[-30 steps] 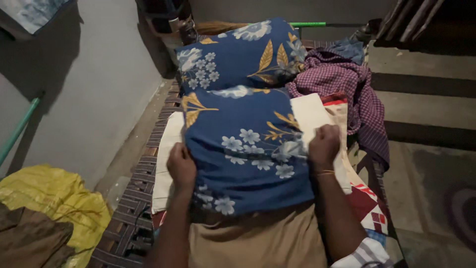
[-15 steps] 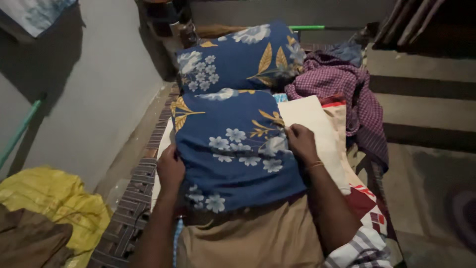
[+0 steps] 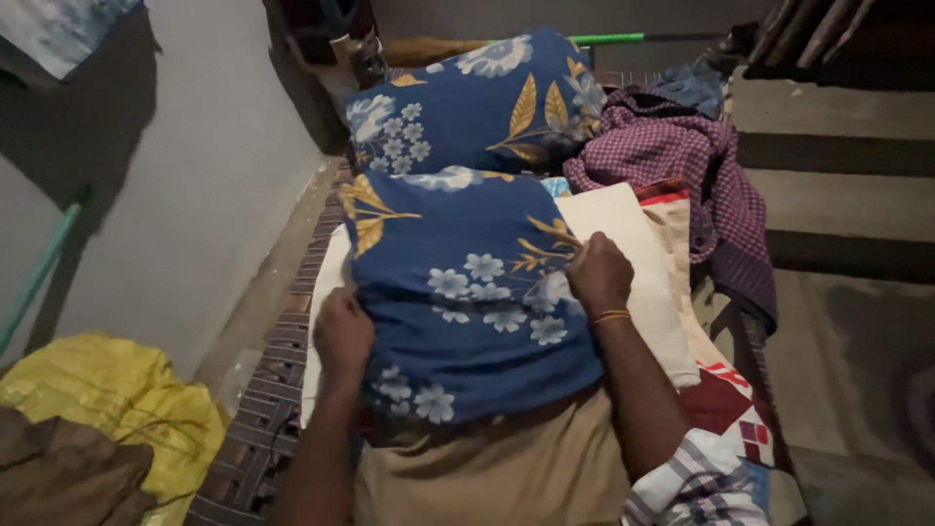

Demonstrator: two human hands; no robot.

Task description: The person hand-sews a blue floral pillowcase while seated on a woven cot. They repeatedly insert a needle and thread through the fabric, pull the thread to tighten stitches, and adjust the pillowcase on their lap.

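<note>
Surface: a woven-strap cot (image 3: 255,429), its dark lattice exposed along the near left edge, set close beside a plain grey wall (image 3: 209,166). To the right, concrete steps (image 3: 838,146) rise in the dim light. On the floor at lower left lies a crumpled yellow sack (image 3: 107,399), with a brown cloth (image 3: 58,477) bunched over its near corner. A green-handled broom (image 3: 545,41) lies across the head of the cot.

Item in hand: a blue floral pillow (image 3: 467,292), soft and rectangular, cotton-like cover printed with white flowers and gold leaves. It lies across the middle of the cot, on a cream sheet (image 3: 633,273) and tan bedding (image 3: 497,468). A second blue floral pillow (image 3: 477,102) stands propped at the head, touching the first.

My left hand (image 3: 343,334) is curled shut on the near left edge of the pillow, fabric pinched in the fingers. My right hand (image 3: 600,276) is closed on the right edge; the fingertips are tucked from view, so I cannot tell how much cloth they hold.

A checked maroon cloth (image 3: 682,166) is heaped at the right, draping over the side.
</note>
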